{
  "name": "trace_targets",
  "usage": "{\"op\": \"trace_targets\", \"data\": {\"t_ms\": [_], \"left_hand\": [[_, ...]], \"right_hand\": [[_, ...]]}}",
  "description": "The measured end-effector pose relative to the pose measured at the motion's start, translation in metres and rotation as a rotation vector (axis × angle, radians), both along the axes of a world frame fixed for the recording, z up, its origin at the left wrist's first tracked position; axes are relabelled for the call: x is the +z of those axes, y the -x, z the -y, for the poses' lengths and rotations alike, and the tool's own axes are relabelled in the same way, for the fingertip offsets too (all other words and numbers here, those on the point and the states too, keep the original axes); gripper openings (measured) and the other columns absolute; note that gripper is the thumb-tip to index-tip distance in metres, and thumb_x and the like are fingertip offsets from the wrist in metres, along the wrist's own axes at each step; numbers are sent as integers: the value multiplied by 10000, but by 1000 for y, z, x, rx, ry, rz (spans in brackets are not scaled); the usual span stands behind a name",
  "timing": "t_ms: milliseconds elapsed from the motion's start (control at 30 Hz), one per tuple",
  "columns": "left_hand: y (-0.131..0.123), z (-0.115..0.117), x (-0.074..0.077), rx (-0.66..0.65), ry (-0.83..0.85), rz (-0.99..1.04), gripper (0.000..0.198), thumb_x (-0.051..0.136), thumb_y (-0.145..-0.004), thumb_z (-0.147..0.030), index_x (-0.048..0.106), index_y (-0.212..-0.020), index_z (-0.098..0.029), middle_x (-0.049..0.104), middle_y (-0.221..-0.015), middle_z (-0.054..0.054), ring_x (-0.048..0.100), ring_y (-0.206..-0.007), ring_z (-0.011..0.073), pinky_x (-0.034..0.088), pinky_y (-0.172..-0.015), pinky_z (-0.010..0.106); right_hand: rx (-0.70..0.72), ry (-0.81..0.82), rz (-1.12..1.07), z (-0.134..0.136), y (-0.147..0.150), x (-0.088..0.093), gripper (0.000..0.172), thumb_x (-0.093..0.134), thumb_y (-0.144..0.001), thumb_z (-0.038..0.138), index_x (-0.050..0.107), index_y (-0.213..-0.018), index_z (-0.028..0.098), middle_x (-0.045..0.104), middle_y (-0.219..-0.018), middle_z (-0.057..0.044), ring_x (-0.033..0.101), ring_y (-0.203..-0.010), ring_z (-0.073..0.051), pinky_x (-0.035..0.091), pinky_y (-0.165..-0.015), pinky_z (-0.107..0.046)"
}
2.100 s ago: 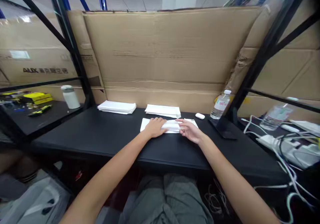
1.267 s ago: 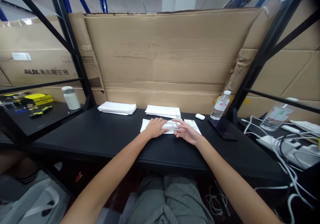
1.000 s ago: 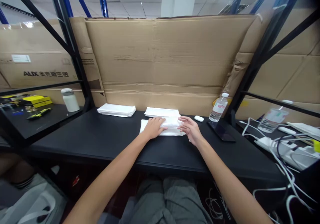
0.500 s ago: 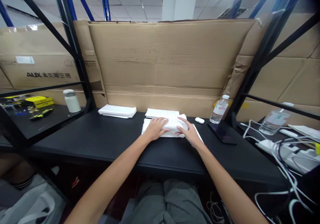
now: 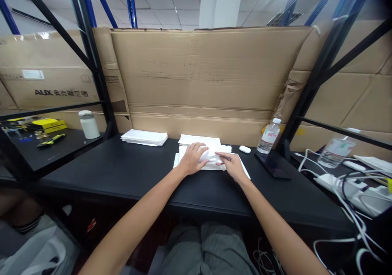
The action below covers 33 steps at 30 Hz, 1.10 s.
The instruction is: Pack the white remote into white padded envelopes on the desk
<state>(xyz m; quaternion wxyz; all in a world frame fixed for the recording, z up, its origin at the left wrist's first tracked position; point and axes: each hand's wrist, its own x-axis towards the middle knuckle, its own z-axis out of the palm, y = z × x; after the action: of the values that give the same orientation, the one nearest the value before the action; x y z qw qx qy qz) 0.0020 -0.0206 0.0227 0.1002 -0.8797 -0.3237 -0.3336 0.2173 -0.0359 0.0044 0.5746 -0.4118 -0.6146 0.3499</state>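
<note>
Over the last two seconds the white folded bundle [image 5: 212, 155] has risen from a flat strip into a soft hump, and the two hands have drawn closer together across it. The left hand [image 5: 192, 159] lies on the bundle's left half, its grip spread, with the fingers fanned and pressing down. The right hand [image 5: 232, 167] sits at the bundle's right end, its grip narrower, with the fingers held together and laid over the edge; whether the thumb pinches from beneath cannot be told from this view. The bundle lies between the two hands, on a wider white sheet [image 5: 239, 171] whose right corner shows past the right hand. On the black counter [image 5: 92, 162], a neat white stack [image 5: 199, 139] sits just beyond the bundle, and a second white stack [image 5: 143, 137] lies farther left. To the right are a water bottle [image 5: 268, 137], a small white case [image 5: 244, 149] and a dark phone [image 5: 272, 168].
</note>
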Motion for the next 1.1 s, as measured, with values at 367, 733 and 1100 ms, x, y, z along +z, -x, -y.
{"op": "trace_targets", "data": {"t_ms": [367, 733, 1100], "left_hand": [[-3, -4, -13, -156, 69, -107, 245, 381, -907, -204, 606, -1003, -187, 643, -943, 72, 575, -909, 204, 432, -820, 330], [0, -15, -23, -26, 182, -258, 170, 465, -887, -254, 594, -992, -216, 585, -1019, 56, 530, -945, 212, 420, -819, 346], [2, -18, -26, 10, 251, -233, 205, 465, -892, -301, 575, -1051, -232, 565, -1083, 51, 530, -987, 218, 431, -850, 357]], "right_hand": [[-100, 13, -355, -41, 12, 15, 316, 705, -658, 229, 729, -970, 182, 701, -976, -37, 653, -690, -142, 579, -802, -363], [-58, 89, -611, -111, 35, 24, 306, 653, -629, 103, 678, -915, 207, 613, -1152, -76, 636, -808, -137, 611, -731, -261], [-72, 142, -371, -140, 22, 6, 270, 707, -590, 77, 645, -829, 185, 629, -1002, -76, 659, -684, -158, 622, -555, -285]]}}
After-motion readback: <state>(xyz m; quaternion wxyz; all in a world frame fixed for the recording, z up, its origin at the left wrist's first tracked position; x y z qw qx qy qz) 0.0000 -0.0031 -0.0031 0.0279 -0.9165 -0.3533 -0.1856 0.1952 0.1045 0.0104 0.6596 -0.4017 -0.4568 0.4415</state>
